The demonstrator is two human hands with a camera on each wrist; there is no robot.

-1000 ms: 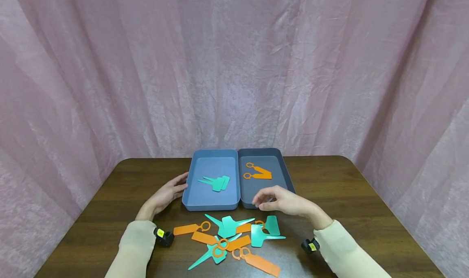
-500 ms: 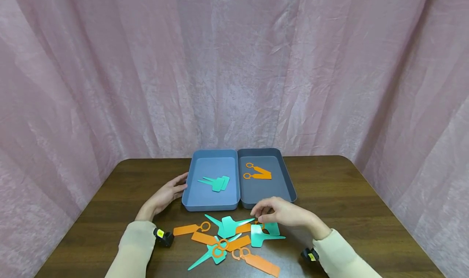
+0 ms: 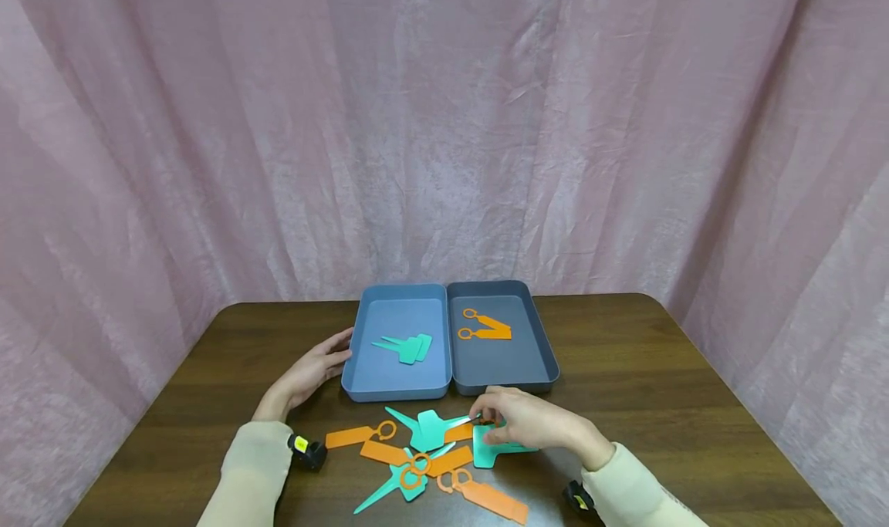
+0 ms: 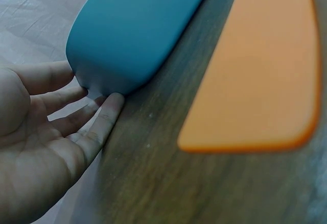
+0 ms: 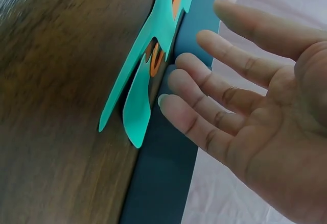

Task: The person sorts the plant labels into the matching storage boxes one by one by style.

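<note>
My left hand [image 3: 312,373] touches the outer left side of the blue tray [image 3: 403,311], its fingertips against the wall in the left wrist view. Two overlapping teal plant labels [image 3: 410,349] lie in that tray. Over the right part of a loose pile hovers my right hand [image 3: 531,419], partly covering a teal plant label [image 3: 484,456]. In the right wrist view, the fingers are loosely bent with nothing between them, near teal labels [image 5: 138,112]. The pile also has orange ring tags [image 3: 493,502] and another teal label [image 3: 428,432].
A dark grey tray [image 3: 500,369] adjoins the blue one on the right and holds two orange ring tags [image 3: 495,332]. The brown wooden table [image 3: 625,373] ends at a pink curtain [image 3: 444,126]. An orange tag [image 4: 260,81] lies close to the left wrist camera.
My right hand has come down from the dark grey tray's front edge toward me, onto the right side of the pile. The left hand has stayed at the blue tray.
</note>
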